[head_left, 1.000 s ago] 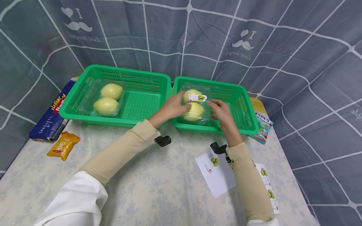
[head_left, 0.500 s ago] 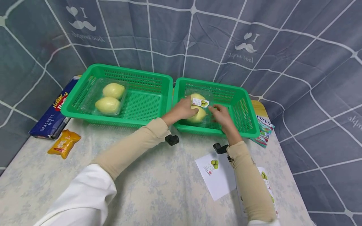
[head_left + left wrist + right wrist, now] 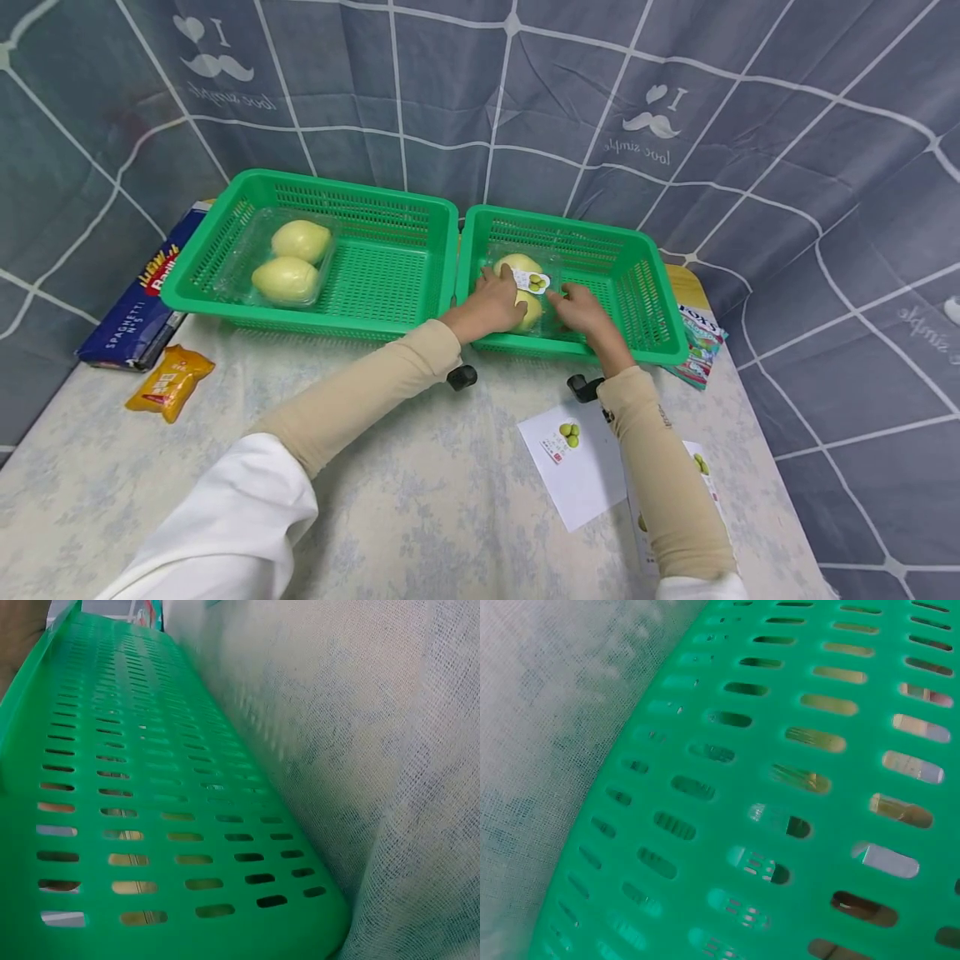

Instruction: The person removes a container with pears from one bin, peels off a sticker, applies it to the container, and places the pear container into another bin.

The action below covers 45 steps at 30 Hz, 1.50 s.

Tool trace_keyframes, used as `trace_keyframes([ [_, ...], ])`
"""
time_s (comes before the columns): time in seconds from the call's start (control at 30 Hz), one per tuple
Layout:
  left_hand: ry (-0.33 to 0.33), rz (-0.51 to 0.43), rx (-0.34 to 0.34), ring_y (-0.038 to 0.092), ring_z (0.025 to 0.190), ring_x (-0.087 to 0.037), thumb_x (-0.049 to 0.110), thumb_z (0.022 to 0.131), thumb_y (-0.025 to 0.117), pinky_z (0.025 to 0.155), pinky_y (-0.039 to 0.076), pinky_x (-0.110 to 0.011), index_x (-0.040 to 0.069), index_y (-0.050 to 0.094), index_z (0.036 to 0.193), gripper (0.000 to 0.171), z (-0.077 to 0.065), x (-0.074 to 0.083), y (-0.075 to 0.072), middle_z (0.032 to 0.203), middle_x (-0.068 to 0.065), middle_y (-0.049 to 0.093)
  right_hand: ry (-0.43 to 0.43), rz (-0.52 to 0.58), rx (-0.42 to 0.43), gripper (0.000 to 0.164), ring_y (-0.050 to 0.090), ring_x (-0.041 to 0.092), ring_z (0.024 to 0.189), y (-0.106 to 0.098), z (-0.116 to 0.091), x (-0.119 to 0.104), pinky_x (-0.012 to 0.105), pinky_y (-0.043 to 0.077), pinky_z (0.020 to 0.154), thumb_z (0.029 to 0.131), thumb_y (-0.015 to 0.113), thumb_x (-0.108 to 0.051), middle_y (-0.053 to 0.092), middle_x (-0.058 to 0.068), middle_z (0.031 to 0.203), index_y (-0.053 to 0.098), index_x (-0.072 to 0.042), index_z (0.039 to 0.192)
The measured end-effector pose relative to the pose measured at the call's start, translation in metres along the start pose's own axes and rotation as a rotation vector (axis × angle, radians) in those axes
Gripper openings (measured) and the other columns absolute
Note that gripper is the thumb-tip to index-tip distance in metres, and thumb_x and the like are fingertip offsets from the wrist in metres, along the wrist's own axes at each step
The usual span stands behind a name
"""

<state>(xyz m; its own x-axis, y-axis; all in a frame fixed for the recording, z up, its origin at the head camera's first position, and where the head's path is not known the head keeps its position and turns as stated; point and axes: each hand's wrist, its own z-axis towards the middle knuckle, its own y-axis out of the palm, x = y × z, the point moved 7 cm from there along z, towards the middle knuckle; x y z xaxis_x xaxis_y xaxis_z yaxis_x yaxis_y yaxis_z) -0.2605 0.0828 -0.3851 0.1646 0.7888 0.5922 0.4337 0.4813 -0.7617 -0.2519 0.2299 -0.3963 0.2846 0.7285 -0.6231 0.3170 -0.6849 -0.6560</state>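
Note:
A clear plastic box (image 3: 552,260) with two pale yellow fruits (image 3: 529,312) lies in the right green basket (image 3: 651,292). Across its lid runs a white label (image 3: 532,282) printed with green fruit. My left hand (image 3: 491,307) reaches over the box's left side, its fingers resting on the lid near the label. At the right side, my right hand (image 3: 585,312) touches the box near the label's end, fingers loosely bent. The basket's slotted wall (image 3: 150,772) fills much of the left wrist view; the same wall (image 3: 780,742) hides my right hand's fingertips in the right wrist view.
Left of it stands a larger green basket (image 3: 378,292) with another box of two fruits (image 3: 285,279). A spaghetti box (image 3: 135,321), an orange packet (image 3: 171,383) and a teal bag (image 3: 699,346) lie beside the baskets. Label sheets (image 3: 573,467) lie in front.
The box has shifted slightly towards me and to the right in the basket. My left hand has moved from the box's side onto the lid beside the label; my right hand stays at the right side.

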Motion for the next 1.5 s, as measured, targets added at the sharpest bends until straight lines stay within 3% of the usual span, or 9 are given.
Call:
trace_keyframes([
  [0.17,0.064,-0.085,0.079,-0.005,0.156,-0.046,0.032,0.105,0.050,0.125,0.023,-0.057,0.002,-0.004,0.161,0.083,-0.013,0.002,-0.009,0.164,-0.032,-0.011,-0.006,-0.052,-0.009,0.069,0.062,0.040,0.120,0.004,0.002,-0.003,0.050,0.053,0.103,0.109,0.036,-0.041,0.033,0.026,0.160,0.015,0.000,0.160],
  [0.4,0.180,-0.152,0.210,0.002,0.157,-0.041,0.032,0.103,0.054,0.127,0.015,-0.059,0.009,0.001,0.163,0.083,-0.052,-0.011,-0.053,0.168,-0.024,-0.002,-0.051,-0.119,0.016,0.069,0.052,0.041,0.134,0.007,0.002,-0.013,0.056,0.043,0.112,0.109,0.036,-0.041,0.038,0.027,0.157,0.010,-0.005,0.162],
  [0.53,0.119,-0.160,0.238,0.004,0.158,-0.039,0.032,0.103,0.054,0.128,0.012,-0.058,0.009,0.001,0.163,0.083,-0.066,-0.047,-0.082,0.169,-0.022,0.002,-0.063,-0.135,0.010,0.067,0.049,0.041,0.137,0.008,0.002,-0.016,0.057,0.043,0.112,0.110,0.035,-0.039,0.036,0.027,0.158,0.009,-0.004,0.162],
  [0.77,-0.091,-0.097,0.282,-0.002,0.156,-0.046,0.033,0.104,0.047,0.126,0.008,-0.064,0.003,-0.008,0.161,0.085,-0.086,-0.143,-0.136,0.166,-0.030,-0.005,-0.081,-0.130,-0.031,0.068,0.038,0.041,0.146,0.011,0.000,-0.017,0.059,0.038,0.116,0.110,0.034,-0.041,0.028,0.024,0.163,0.007,-0.007,0.162],
  [0.93,-0.246,-0.094,0.359,-0.002,0.152,-0.055,0.038,0.103,0.045,0.123,0.010,-0.068,-0.001,-0.014,0.158,0.089,-0.099,-0.209,-0.174,0.163,-0.035,-0.008,-0.084,-0.095,-0.052,0.069,0.039,0.042,0.144,0.009,-0.001,-0.013,0.060,0.039,0.115,0.109,0.036,-0.041,0.027,0.025,0.163,0.006,-0.009,0.163],
  [1.03,-0.337,-0.096,0.355,0.000,0.150,-0.058,0.042,0.103,0.041,0.121,0.011,-0.070,-0.002,-0.016,0.157,0.091,-0.107,-0.241,-0.187,0.162,-0.037,-0.007,-0.088,-0.082,-0.066,0.070,0.044,0.043,0.140,0.007,-0.002,-0.011,0.058,0.042,0.112,0.109,0.038,-0.041,0.030,0.026,0.161,0.007,-0.011,0.163],
  [1.2,-0.379,-0.062,0.297,0.010,0.145,-0.062,0.044,0.103,0.038,0.118,0.018,-0.072,-0.007,-0.014,0.156,0.090,-0.114,-0.263,-0.191,0.160,-0.040,0.003,-0.108,-0.039,-0.079,0.069,0.054,0.042,0.129,0.006,-0.004,-0.008,0.053,0.051,0.101,0.108,0.042,-0.038,0.037,0.027,0.157,0.011,-0.011,0.163],
  [1.33,-0.371,-0.051,0.279,0.015,0.143,-0.062,0.044,0.103,0.040,0.114,0.023,-0.073,-0.007,-0.007,0.157,0.088,-0.113,-0.261,-0.189,0.159,-0.041,0.010,-0.119,-0.038,-0.073,0.067,0.054,0.042,0.127,0.005,-0.007,-0.007,0.053,0.052,0.098,0.108,0.043,-0.036,0.040,0.027,0.153,0.014,-0.009,0.162],
  [1.5,-0.347,-0.058,0.271,0.012,0.144,-0.062,0.043,0.103,0.040,0.115,0.021,-0.073,-0.008,-0.002,0.157,0.086,-0.111,-0.259,-0.187,0.159,-0.041,0.011,-0.141,-0.159,-0.005,0.067,0.047,0.045,0.135,-0.001,-0.009,-0.012,0.059,0.045,0.107,0.108,0.043,-0.040,0.038,0.027,0.155,0.019,-0.006,0.161],
])
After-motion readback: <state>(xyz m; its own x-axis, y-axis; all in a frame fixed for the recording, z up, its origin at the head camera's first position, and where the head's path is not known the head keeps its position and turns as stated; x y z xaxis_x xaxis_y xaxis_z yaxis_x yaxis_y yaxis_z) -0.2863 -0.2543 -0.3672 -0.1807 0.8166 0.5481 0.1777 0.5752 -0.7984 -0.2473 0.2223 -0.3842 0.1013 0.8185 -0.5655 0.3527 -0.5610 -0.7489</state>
